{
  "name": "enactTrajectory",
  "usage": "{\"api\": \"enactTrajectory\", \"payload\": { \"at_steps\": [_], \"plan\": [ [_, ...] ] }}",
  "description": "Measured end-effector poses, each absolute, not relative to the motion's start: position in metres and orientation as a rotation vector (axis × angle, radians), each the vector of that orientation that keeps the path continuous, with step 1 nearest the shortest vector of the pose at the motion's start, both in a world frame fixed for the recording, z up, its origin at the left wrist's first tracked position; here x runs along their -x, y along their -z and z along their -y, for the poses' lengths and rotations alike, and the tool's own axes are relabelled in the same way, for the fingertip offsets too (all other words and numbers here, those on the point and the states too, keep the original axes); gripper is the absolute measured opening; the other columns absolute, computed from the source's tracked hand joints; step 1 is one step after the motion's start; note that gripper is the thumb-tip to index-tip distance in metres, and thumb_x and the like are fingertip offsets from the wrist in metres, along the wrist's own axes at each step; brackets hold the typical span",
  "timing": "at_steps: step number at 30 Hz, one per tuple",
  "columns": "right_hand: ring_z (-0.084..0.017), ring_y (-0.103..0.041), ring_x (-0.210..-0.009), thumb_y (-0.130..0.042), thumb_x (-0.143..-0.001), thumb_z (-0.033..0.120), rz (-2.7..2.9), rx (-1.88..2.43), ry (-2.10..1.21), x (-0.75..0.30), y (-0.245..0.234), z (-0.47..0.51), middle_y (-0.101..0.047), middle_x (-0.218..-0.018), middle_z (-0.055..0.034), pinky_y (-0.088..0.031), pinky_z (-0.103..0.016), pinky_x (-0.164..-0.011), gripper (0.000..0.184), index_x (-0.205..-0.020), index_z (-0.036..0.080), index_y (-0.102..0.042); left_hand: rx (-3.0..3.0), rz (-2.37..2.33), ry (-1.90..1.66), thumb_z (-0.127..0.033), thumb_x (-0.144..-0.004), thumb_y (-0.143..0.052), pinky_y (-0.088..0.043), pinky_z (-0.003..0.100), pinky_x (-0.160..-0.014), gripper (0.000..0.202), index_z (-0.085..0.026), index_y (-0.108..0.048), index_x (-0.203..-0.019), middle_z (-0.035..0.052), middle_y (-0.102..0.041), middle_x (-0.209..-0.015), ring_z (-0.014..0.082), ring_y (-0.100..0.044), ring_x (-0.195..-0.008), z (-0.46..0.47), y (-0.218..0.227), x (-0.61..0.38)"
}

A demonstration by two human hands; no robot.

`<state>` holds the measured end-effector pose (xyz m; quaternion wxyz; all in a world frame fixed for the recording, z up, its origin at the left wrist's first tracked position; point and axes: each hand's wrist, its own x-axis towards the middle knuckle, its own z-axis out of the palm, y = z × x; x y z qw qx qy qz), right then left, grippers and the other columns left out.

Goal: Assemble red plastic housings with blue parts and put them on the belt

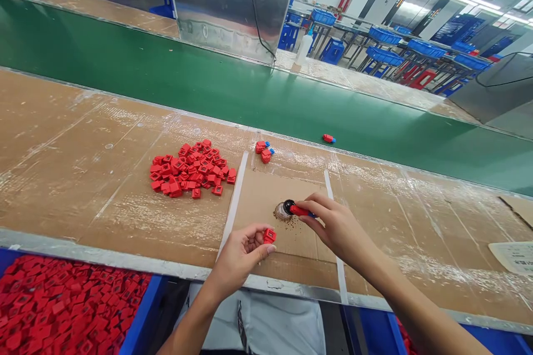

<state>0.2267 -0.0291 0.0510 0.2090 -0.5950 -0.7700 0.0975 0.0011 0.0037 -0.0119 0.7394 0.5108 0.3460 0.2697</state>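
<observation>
Between the thumb and fingers of my left hand (pixel 245 252) is a small red plastic block (pixel 270 236) with a square recess in its face. My right hand (pixel 327 216) pinches a red and blue plastic piece (pixel 298 211), its tip at a small round dish (pixel 283 212) with a black ring (pixel 288 207) on it. Whether the black ring is part of the dish or of the piece, I cannot tell. Brown specks lie around the dish on a cardboard sheet (pixel 258 194). To the left is a heap of red blocks (pixel 191 169).
Two red-and-blue pieces (pixel 265 151) lie beyond the cardboard; another red-and-blue piece (pixel 328 138) sits on the green conveyor belt (pixel 233 91). A blue bin (pixel 144 316) full of red blocks stands below the bench edge at left. A white bottle (pixel 305 47) stands across the belt.
</observation>
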Motion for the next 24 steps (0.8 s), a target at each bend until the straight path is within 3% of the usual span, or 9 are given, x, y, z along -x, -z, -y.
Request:
{"api": "enactTrajectory", "payload": {
  "at_steps": [24],
  "plan": [
    [-0.021, -0.061, -0.084, -0.049, -0.099, 0.021, 2.123, 1.685, -0.212, -0.2226, -0.0555, 0.0313, -0.062, -0.098, -0.0073, -0.049, -0.032, -0.072, 0.016, -0.111, 0.018, -0.059, -1.082, -0.71, -0.565, -0.039, -0.083, -0.07, -0.042, 0.021, -0.058, 0.031, -0.015, -0.064, -0.103, -0.0033, -0.054, -0.071, 0.0089, -0.05, -0.062, -0.0018, 0.0119, 0.0007]
  ]
}}
